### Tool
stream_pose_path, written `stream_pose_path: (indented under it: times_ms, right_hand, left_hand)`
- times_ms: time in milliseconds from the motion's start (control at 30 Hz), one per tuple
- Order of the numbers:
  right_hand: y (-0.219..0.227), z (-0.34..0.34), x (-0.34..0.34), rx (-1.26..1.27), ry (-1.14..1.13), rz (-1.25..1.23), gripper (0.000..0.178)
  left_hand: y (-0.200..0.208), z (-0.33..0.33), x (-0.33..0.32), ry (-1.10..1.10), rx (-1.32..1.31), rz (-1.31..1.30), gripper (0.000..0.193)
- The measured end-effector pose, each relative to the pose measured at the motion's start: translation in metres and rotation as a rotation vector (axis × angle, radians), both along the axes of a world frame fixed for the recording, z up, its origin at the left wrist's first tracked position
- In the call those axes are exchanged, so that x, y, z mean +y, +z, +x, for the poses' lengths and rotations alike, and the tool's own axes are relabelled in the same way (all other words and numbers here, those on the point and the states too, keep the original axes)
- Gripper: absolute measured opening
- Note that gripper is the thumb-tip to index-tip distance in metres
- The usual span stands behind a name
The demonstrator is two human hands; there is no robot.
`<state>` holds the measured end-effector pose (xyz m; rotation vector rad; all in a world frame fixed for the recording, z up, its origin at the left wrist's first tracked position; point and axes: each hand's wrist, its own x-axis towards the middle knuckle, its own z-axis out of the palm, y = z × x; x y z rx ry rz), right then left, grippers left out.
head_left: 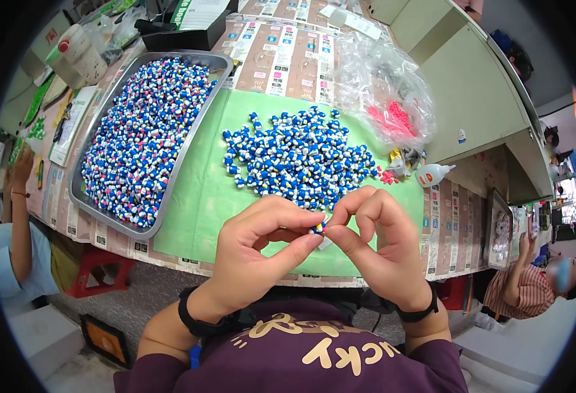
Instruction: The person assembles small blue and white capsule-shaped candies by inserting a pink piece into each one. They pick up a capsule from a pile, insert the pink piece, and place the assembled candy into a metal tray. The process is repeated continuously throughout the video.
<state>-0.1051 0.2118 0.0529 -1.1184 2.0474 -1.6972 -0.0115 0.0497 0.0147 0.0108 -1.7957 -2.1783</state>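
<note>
Between the thumb and index finger of my left hand (252,245) is a tiny blue-and-white figure (316,228) with a spot of yellow. My right hand (386,245) meets it from the other side, thumb and index finger pinched together; whatever is between those fingertips is too small to make out. Just beyond both hands, a loose heap of similar blue-and-white figures (294,157) lies on a green sheet (193,209). A few small pink pieces (387,177) sit at the heap's right edge.
On the left stands a metal tray (149,232) full of figures, many showing pink. At right are a clear plastic bag (360,62) with pink pieces (396,119) and a white squeeze bottle (434,174). A black box (193,33) is behind. People sit at both sides.
</note>
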Motion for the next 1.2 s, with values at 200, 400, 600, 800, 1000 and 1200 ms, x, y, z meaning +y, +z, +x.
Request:
stream_pose_path:
  times_ms: [200, 400, 600, 800, 1000, 1200]
  right_hand:
    - [-0.006, 0.005, 0.003, -0.057, -0.065, 0.065, 0.031]
    - [0.003, -0.012, 0.023, -0.223, 0.038, 0.106, 0.032]
    - [-0.013, -0.055, 0.099, 0.070, -0.317, 0.397, 0.020]
    - [-0.051, -0.055, 0.123, 0.184, -0.223, 0.602, 0.012]
    - [-0.061, -0.055, 0.121, 0.299, -0.168, 0.719, 0.014]
    - [-0.060, -0.055, 0.110, 0.297, -0.153, 0.713, 0.016]
  left_hand:
    - [-0.001, 0.002, 0.003, 0.125, 0.129, -0.284, 0.025]
    - [-0.001, 0.002, -0.007, 0.047, 0.168, -0.365, 0.020]
    - [-0.022, 0.023, -0.081, 0.438, 0.063, -0.350, 0.017]
    - [-0.035, 0.046, -0.152, 0.660, -0.350, -0.752, 0.018]
    - [-0.017, 0.007, -0.103, 0.563, -0.149, -0.912, 0.024]
    - [-0.037, -0.018, -0.074, 0.163, -0.238, -0.999, 0.021]
